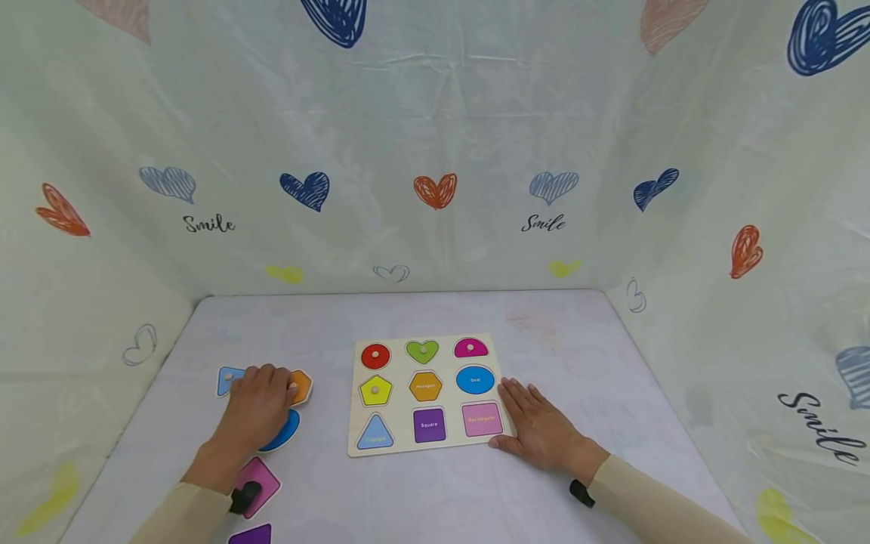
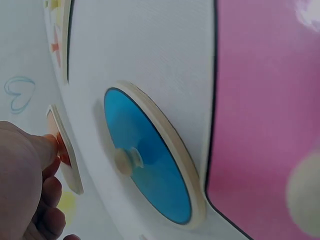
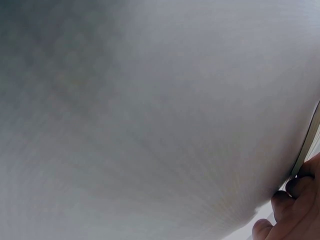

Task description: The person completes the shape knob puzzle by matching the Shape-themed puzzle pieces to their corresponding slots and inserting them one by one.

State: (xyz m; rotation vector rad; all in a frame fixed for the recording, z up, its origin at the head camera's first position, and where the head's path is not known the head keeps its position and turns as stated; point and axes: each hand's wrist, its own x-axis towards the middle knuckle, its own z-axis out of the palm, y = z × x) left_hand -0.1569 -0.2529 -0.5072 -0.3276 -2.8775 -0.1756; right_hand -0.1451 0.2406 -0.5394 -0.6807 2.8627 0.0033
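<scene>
A wooden shape puzzle board (image 1: 401,412) lies in the middle of the table. Red circle, green heart, magenta half-circle and yellow pentagon pieces sit in it; its other slots show printed names. Left of the board, my left hand (image 1: 261,400) curls over an orange hexagon piece (image 1: 302,385). The left wrist view shows the fingers (image 2: 47,150) pinching that piece's edge (image 2: 67,160). Beside it lie a blue oval piece (image 1: 285,432) (image 2: 150,165) and a light blue piece (image 1: 227,378). My right hand (image 1: 537,427) lies flat on the table against the board's right edge (image 3: 310,145).
A pink piece (image 1: 261,477) (image 2: 265,125) and a purple piece (image 1: 253,535) lie near the front left edge. Cloth walls printed with hearts (image 1: 435,189) close in the table on the back and both sides.
</scene>
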